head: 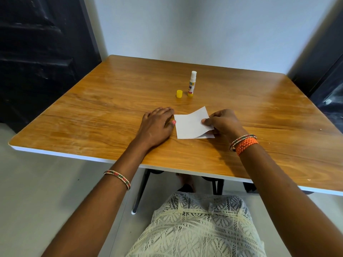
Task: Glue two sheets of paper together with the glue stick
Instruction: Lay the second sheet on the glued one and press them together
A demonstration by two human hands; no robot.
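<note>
Two small white sheets lie stacked on the wooden table (92, 112). The upper sheet (191, 123) is lifted and tilted at its right side, where my right hand (222, 123) pinches its edge. The lower sheet (206, 135) lies flat, showing only a strip at the bottom right. My left hand (157, 125) rests flat on the table, its fingertips at the sheets' left edge. Behind the paper the glue stick (192, 84) stands upright and uncapped with white glue exposed. Its yellow cap (179, 93) stands just left of it.
The table's white front edge (74, 155) runs close to my body. A pale wall (185, 25) stands behind the table, with dark panels (37, 52) to the left and right. Table legs (141, 190) show beneath the tabletop.
</note>
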